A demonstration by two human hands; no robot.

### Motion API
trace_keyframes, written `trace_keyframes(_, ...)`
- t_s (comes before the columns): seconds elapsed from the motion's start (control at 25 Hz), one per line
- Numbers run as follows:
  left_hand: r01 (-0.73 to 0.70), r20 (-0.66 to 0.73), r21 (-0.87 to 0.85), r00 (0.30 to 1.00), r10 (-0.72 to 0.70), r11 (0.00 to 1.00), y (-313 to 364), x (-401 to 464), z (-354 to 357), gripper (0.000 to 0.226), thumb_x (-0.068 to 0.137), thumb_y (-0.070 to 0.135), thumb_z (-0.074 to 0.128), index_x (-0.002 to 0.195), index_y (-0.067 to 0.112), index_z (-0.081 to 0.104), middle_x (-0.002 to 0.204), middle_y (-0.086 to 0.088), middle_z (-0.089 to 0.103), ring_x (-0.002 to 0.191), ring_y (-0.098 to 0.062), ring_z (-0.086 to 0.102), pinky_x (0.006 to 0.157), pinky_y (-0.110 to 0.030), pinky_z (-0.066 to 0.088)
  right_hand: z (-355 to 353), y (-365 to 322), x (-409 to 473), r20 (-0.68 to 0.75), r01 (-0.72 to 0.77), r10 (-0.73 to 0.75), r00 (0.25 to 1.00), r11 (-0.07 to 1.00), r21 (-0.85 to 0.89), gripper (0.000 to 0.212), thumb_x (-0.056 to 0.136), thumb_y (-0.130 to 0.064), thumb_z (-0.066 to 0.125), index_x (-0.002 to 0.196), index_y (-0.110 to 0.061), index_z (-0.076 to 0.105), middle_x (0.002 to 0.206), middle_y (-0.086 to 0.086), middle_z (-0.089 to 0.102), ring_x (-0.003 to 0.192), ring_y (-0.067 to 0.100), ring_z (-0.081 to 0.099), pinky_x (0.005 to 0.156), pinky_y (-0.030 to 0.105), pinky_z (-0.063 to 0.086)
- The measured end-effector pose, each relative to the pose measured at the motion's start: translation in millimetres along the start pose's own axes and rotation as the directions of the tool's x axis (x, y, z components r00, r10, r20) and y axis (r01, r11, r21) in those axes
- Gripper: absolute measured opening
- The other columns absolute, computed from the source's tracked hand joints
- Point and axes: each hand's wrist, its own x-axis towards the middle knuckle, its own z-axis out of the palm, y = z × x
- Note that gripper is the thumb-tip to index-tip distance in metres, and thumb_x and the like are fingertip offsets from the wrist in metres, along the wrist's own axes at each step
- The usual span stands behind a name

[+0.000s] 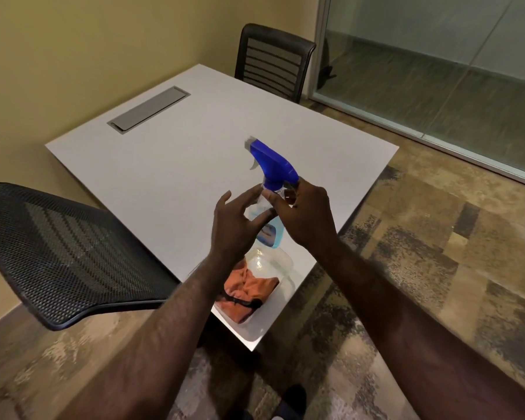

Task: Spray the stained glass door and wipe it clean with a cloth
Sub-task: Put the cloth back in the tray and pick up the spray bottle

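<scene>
A clear spray bottle (270, 228) with pale blue liquid and a blue trigger head is held up above the near corner of the white table (170, 165). My right hand (305, 213) grips its neck just under the trigger head. My left hand (234, 222) hovers beside the bottle's body with fingers spread, its fingertips close to the bottle. Below the bottle an orange cloth (246, 294) lies crumpled in a clear plastic container (281, 262) at the table's corner. The glass door (437, 71) stands at the upper right.
A black mesh chair (67, 256) stands close at the left. Another dark chair (273, 60) sits at the table's far side. A grey cable hatch (149, 109) is set in the tabletop. Patterned carpet (422, 253) lies between the table and the glass.
</scene>
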Motion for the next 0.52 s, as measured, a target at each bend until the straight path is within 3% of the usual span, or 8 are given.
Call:
trace_keyframes(0.2,0.121,0.087,0.058,0.988,-0.126,0.991,-31,-24,6,0.047,0.084,0.032,0.077,0.127,0.015,0.067,0.122,-0.004,0.073,0.105,-0.014,0.069,0.105,-0.059,0.042,26,19,-20,0.122,-0.123,0.123,0.985,0.992,-0.009,0.033,0.087,-0.032,0.070,0.108,-0.007,0.064,0.081,-0.003,0.064,0.074,0.011,0.061,0.067,0.017,0.049)
trace_keyframes(0.36,0.200,0.178,0.085,0.961,-0.212,0.976,-53,-33,19,0.049,0.086,0.030,0.075,0.131,0.014,0.064,0.125,-0.003,0.071,0.109,-0.017,0.070,0.109,-0.057,0.038,44,39,-32,0.186,-0.194,0.197,0.963,0.980,-0.033,0.037,0.087,-0.027,0.070,0.117,-0.008,0.062,0.099,0.009,0.071,0.087,0.017,0.064,0.084,0.035,0.056)
trace_keyframes(0.52,0.260,0.203,0.099,0.940,-0.276,0.960,-63,-34,29,0.047,0.087,0.025,0.076,0.130,0.013,0.063,0.128,-0.006,0.070,0.113,-0.022,0.069,0.115,-0.056,0.031,54,51,-36,0.224,-0.211,0.213,0.951,0.977,-0.033,0.041,0.087,-0.022,0.071,0.124,-0.008,0.059,0.110,0.013,0.070,0.099,0.026,0.066,0.092,0.041,0.055)
